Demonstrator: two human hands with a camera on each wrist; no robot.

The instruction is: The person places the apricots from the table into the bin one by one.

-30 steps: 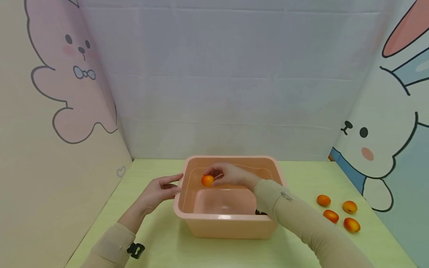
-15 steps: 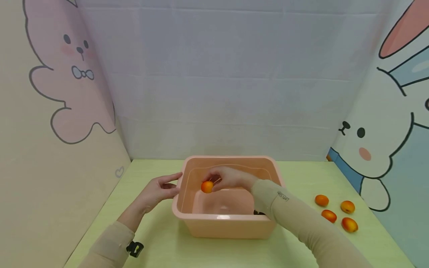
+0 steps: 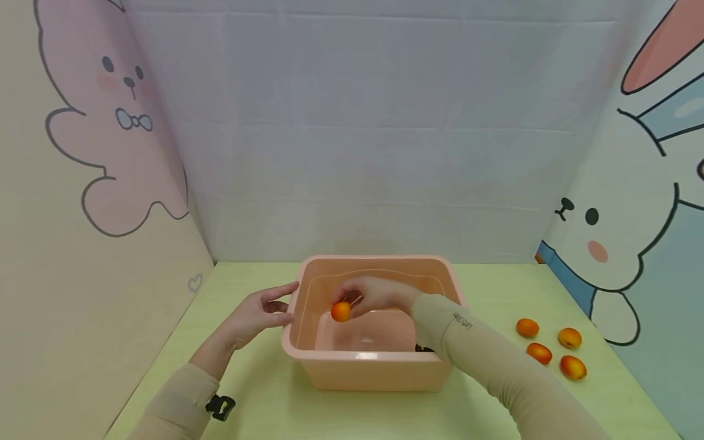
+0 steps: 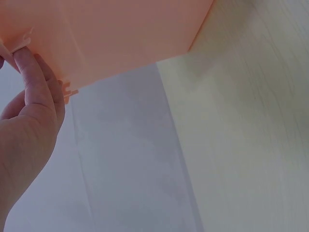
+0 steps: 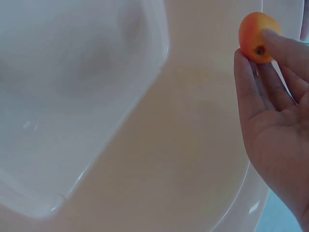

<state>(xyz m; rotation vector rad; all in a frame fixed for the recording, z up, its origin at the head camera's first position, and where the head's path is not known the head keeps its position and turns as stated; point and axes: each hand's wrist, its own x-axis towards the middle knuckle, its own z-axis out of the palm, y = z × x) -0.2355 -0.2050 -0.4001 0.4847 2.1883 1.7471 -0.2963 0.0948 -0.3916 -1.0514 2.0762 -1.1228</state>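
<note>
A pink plastic basin (image 3: 374,371) stands on the table in the head view. Inside it, above the floor, my right hand (image 3: 374,294) pinches a small oval orange fruit (image 3: 340,311) between thumb and fingertips. The right wrist view shows that fruit (image 5: 259,36) with a small dark stem spot, the hand (image 5: 280,121) below it. At the basin's left side, my left hand (image 3: 254,318) holds the rim. In the left wrist view, fingers of the left hand (image 4: 34,101) curl under the basin's lip. The far fingertips are partly hidden there.
Several more orange-red fruits (image 3: 573,368) lie loose on the pale green table (image 3: 495,287), right of the basin. A white cloth wall (image 3: 374,134) stands at the back. Walls printed with cartoon animals flank both sides.
My right hand has lowered the fruit a little deeper into the basin. The left hand keeps its place at the rim. The loose fruits lie as before; the head view shifted slightly.
</note>
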